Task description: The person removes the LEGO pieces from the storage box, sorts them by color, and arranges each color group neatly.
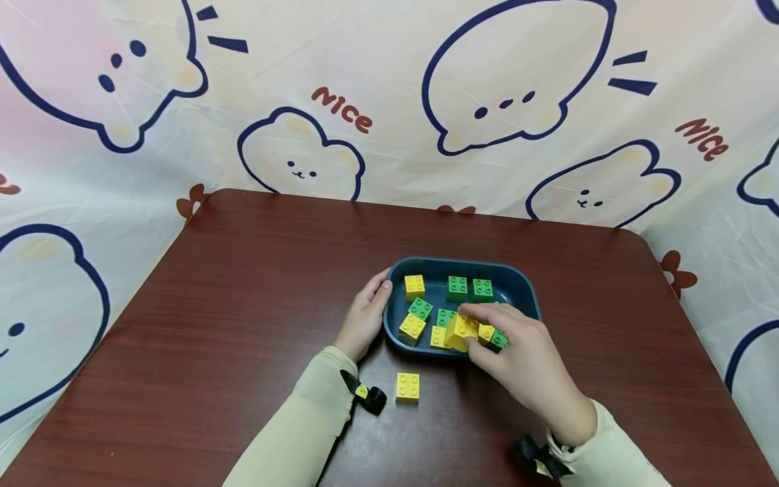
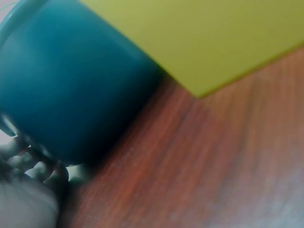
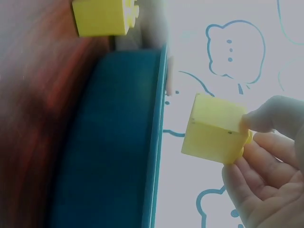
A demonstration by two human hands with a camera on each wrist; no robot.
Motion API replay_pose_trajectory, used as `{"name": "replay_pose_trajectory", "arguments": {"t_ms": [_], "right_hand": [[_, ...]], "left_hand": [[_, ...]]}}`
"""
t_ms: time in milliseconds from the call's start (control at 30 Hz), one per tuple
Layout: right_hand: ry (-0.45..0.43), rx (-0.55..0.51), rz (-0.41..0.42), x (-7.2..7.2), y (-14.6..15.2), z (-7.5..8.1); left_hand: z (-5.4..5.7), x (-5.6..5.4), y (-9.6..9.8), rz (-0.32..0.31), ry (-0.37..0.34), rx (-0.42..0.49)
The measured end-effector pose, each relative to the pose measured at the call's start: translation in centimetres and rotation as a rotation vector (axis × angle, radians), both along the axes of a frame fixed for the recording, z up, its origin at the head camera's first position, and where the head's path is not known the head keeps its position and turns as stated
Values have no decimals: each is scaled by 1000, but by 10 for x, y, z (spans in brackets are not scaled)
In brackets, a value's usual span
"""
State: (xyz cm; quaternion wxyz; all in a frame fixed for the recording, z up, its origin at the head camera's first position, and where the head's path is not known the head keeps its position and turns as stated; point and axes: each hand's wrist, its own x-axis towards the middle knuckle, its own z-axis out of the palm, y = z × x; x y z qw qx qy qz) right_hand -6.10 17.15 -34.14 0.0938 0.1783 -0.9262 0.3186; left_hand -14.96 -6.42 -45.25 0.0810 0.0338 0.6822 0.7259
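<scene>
A dark blue tray point(image 1: 468, 261) stands on the table with several yellow and green toy building bricks inside. My left hand point(image 1: 364, 318) holds the tray's left end, its thumb by the rim; in the left wrist view its fingers point(image 2: 40, 171) touch the tray wall point(image 2: 71, 80). Over the tray's near side, my right hand point(image 1: 526, 352) pinches a yellow brick point(image 1: 461, 331) between thumb and fingers. In the right wrist view, that yellow brick point(image 3: 213, 128) appears above the rim. One more yellow brick point(image 1: 408, 387) sits on the table in front of the tray, studs up.
Inside the tray, green bricks point(image 1: 458, 287) stand toward the back and a yellow brick point(image 1: 414, 286) at the back left. The brown table point(image 1: 274, 291) extends around the tray. A patterned cloth point(image 1: 395, 162) hangs behind the table.
</scene>
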Motion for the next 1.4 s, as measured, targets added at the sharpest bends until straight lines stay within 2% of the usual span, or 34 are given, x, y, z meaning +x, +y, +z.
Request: {"name": "replay_pose_trajectory", "arguments": {"t_ms": [300,533,833,1000,1233,1400], "right_hand": [[-15,-59,72,17,-7,-12],[17,-66,124,23,-10,-27],[55,-73,187,26,-15,-47],[45,-71,213,27,-17,-56],[-10,-50,225,27,-21,-61],[21,-33,247,27,-22,-64]], "left_hand": [[2,1,0,4,4,-4],[2,0,0,12,3,2],[3,1,1,10,16,-3],[2,1,1,10,19,-15],[2,1,1,4,4,-8],[2,1,1,3,-2,-3]]}}
